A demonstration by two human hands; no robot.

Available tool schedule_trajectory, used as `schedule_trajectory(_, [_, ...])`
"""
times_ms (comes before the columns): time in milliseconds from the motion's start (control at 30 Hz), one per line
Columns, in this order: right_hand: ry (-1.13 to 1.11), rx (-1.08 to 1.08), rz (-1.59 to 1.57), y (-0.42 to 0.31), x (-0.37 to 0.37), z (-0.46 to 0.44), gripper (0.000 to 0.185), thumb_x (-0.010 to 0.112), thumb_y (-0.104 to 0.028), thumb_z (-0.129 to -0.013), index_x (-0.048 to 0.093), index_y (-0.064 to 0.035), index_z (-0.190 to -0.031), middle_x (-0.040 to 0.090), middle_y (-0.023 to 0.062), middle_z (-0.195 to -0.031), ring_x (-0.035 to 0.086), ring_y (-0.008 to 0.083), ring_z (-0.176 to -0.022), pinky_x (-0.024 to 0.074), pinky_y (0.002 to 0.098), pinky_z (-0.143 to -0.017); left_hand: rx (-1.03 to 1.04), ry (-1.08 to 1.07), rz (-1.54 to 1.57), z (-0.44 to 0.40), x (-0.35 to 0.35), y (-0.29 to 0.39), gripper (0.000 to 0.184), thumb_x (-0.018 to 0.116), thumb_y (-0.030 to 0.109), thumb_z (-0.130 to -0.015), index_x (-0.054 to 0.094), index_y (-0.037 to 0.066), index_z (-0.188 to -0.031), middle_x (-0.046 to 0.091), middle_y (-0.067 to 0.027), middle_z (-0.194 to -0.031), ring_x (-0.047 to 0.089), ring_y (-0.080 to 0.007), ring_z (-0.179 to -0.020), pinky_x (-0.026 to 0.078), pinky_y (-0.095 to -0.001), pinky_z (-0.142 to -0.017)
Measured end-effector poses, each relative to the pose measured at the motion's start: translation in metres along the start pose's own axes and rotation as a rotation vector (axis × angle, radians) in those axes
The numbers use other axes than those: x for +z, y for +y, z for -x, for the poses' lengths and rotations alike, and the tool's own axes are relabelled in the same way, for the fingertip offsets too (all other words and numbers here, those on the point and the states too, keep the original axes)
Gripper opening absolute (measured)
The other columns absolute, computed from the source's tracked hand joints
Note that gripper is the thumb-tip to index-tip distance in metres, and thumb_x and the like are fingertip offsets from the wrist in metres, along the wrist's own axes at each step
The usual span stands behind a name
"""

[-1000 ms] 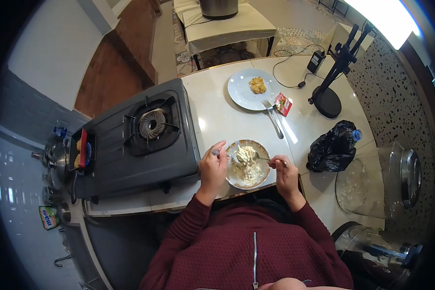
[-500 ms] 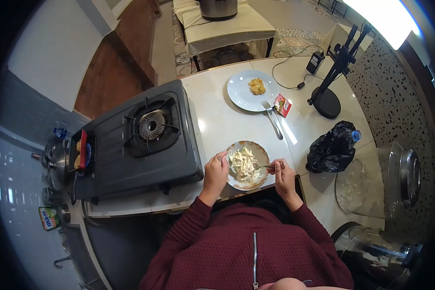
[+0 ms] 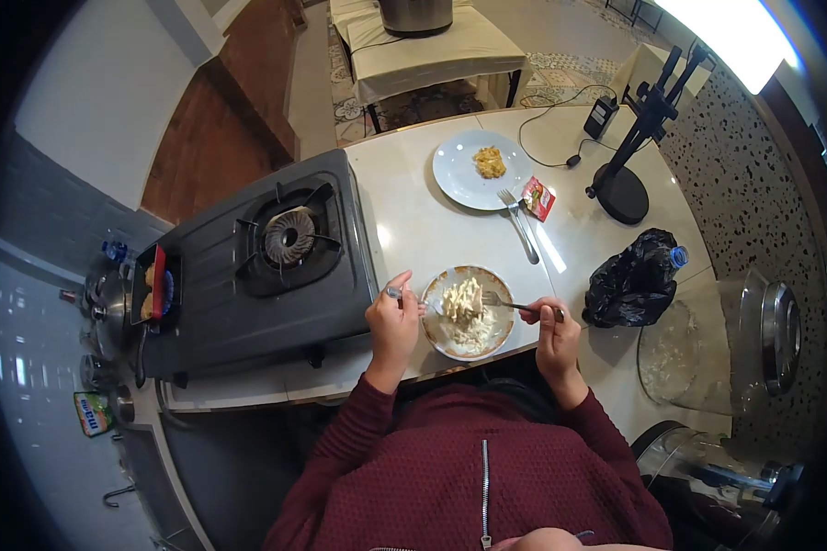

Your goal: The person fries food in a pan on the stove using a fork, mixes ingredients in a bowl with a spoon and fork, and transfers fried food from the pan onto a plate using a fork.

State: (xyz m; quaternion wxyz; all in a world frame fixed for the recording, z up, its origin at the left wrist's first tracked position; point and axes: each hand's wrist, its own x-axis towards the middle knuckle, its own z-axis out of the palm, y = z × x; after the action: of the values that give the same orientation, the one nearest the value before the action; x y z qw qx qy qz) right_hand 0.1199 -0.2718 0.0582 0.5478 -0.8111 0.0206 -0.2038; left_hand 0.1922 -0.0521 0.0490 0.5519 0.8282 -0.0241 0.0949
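Observation:
A bowl with a brown-patterned rim stands at the counter's front edge, holding a pale shredded mixture. My right hand is closed round the handle of a fork, whose tines touch the mixture from the right. My left hand, with a ring on one finger, is at the bowl's left rim. Its fingers pinch a thin metal piece of cutlery that reaches over the rim; its far end is hard to make out.
Behind the bowl are a white plate with a yellowish patty, another fork and a red sachet. A gas stove fills the left side. A black-wrapped bottle and a black stand are right.
Both hands have drawn apart, the left to the left and the right slightly rightward. The fork's tines now show at the mixture, which is heaped differently. The bowl has shifted slightly.

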Motion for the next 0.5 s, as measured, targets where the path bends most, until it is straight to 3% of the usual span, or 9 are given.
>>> schedule_trajectory(100, [-0.036, -0.055, 0.055, 0.007, 0.003, -0.005, 0.021, 0.042, -0.014, -0.095, 0.054, 0.0031, -0.091, 0.062, 0.0104, -0.078, 0.062, 0.0156, -0.071, 0.0490, 0.0260, -0.067, 0.188, 0.013, -0.215, -0.005, 0.006, -0.010, 0.020, 0.048, 0.006, -0.087, 0.058, -0.001, -0.103, 0.062, -0.0182, -0.082, 0.063, -0.0291, -0.072, 0.050, -0.0347, -0.062])
schedule_trajectory(200, [-0.047, -0.108, 0.079, 0.009, 0.002, -0.008, 0.020, 0.043, -0.013, -0.095, 0.054, 0.0027, -0.091, 0.062, 0.0111, -0.080, 0.062, 0.0167, -0.072, 0.0491, 0.0262, -0.068, 0.306, 0.043, -0.293, -0.001, 0.003, -0.004, 0.021, 0.049, 0.005, -0.086, 0.057, 0.000, -0.105, 0.060, -0.0189, -0.089, 0.060, -0.0333, -0.078, 0.049, -0.0375, -0.066])
schedule_trajectory(367, [-0.083, -0.058, 0.038, 0.006, 0.006, -0.005, 0.020, 0.043, -0.014, -0.095, 0.054, 0.0026, -0.092, 0.061, 0.0117, -0.081, 0.062, 0.0171, -0.074, 0.0493, 0.0263, -0.069, 0.263, 0.028, -0.295, 0.006, 0.002, 0.008, 0.020, 0.050, 0.007, -0.087, 0.058, 0.000, -0.104, 0.061, -0.0182, -0.089, 0.061, -0.0323, -0.078, 0.050, -0.0373, -0.066])
schedule_trajectory(500, [-0.108, 0.017, -0.098, 0.011, 0.028, 0.007, 0.015, 0.044, -0.010, -0.093, 0.053, 0.0019, -0.092, 0.061, 0.0140, -0.081, 0.063, 0.0254, -0.074, 0.0491, 0.0316, -0.066, 0.251, -0.007, -0.243, 0.008, 0.010, 0.000, 0.021, 0.050, 0.007, -0.087, 0.058, 0.000, -0.105, 0.061, -0.0187, -0.090, 0.062, -0.0322, -0.079, 0.050, -0.0369, -0.067])
